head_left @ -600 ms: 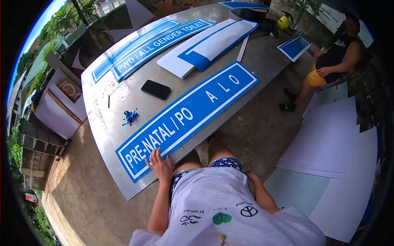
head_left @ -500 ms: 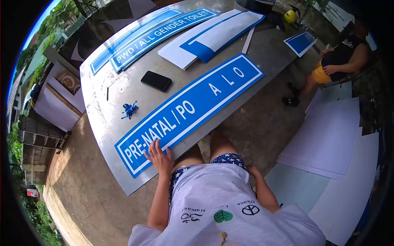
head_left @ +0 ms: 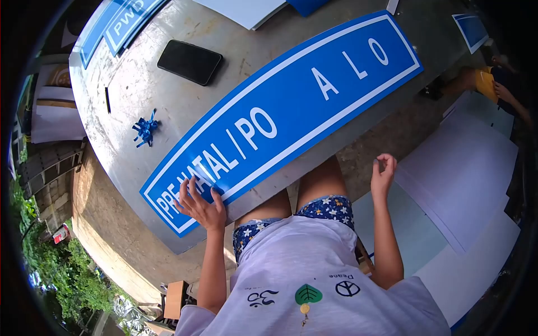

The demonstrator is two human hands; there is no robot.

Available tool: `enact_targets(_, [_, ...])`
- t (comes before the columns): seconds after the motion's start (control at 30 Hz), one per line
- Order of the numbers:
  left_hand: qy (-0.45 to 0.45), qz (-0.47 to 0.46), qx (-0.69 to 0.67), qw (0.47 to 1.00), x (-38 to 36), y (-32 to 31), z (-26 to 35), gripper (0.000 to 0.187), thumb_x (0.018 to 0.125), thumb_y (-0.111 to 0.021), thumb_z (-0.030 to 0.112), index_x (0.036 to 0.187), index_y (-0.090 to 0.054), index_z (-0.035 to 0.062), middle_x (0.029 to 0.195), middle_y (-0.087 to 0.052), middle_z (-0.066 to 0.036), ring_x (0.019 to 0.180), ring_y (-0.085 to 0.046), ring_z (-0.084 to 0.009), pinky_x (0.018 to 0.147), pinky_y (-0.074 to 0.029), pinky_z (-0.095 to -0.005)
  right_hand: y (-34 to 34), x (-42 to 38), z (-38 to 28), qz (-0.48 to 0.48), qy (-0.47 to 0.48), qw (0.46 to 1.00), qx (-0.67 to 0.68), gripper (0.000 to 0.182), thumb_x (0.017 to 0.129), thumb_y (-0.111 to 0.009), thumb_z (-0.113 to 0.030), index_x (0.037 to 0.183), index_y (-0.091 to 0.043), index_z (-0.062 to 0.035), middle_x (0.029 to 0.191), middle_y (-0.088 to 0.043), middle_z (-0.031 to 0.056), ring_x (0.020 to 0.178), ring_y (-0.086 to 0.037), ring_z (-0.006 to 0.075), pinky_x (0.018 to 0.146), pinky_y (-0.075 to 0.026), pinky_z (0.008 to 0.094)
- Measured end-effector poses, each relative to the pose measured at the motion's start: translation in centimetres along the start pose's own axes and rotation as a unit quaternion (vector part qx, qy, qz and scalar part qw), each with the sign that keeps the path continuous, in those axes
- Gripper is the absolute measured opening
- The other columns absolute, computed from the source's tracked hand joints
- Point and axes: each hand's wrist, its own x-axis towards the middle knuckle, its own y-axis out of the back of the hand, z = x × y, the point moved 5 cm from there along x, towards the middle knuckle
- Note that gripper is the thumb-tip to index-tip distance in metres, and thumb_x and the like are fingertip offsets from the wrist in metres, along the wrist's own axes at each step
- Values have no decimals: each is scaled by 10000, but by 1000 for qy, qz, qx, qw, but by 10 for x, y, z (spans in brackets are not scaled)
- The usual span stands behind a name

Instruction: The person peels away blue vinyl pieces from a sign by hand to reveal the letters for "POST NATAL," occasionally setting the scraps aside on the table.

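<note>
A long blue sign (head_left: pixel 314 106) with a white border and the letters "PRE-NATAL/PO A L O" lies along the near edge of the metal table (head_left: pixel 112 134). My left hand (head_left: pixel 203 208) rests on its left end with fingers spread, over the lower part of "PRE-NATAL". To the right, off the table edge and apart from the sign, my right hand (head_left: pixel 384 172) is raised with curled fingers. Whether it pinches something small cannot be made out. A crumpled bunch of blue vinyl scraps (head_left: pixel 147 129) and a black phone (head_left: pixel 189 61) lie beyond the sign.
A thin dark stick (head_left: pixel 107 100) lies near the left table edge. Another blue sign (head_left: pixel 126 25) and white sheets (head_left: pixel 246 8) lie at the far side. Large white panels (head_left: pixel 459 173) lean at the right, near a seated person (head_left: pixel 490 87). Plants (head_left: pixel 73 280) grow at lower left.
My right hand has risen from beside my hip to the right of the table edge. The view has tilted down and closer to the sign. My left hand stays on the sign.
</note>
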Motion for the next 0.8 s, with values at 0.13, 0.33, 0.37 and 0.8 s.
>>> enact_targets(0.13, [-21,22,-34,999,2,-2,-2,626,857,-562,279,1385,-349,20,1376,-422,-158,1264,-366,-315,1079,-175,-483,-26,47,-131,53,160,986,4,162,847,-569,15,1003,-549,-27,1141,-495,134,1093,-499,271,939,-402,391])
enact_targets(0.33, [-18,2,-42,999,-1,-9,-10,602,886,-533,327,1359,-329,16,1365,-439,-177,1286,-347,-320,1086,-180,-498,-99,51,-218,-49,239,964,106,167,840,-601,1,1001,-641,-15,1150,-474,142,1005,-516,242,821,-468,336])
enact_targets(0.37, [-20,9,-54,998,-1,-10,-10,591,891,-529,326,1353,-327,18,1359,-441,-182,1277,-345,-321,1080,-187,-498,-110,47,-224,-67,230,963,125,165,838,-608,2,997,-650,-15,1148,-470,142,984,-521,232,794,-479,320])
enact_targets(0.8, [8,-52,-83,995,1,-13,-12,525,901,-454,298,1308,-296,6,1343,-323,-224,1259,-343,-362,1040,-261,-530,-156,19,-230,-7,228,972,58,148,798,-671,59,938,-688,13,1067,-482,109,822,-574,163,669,-504,236])
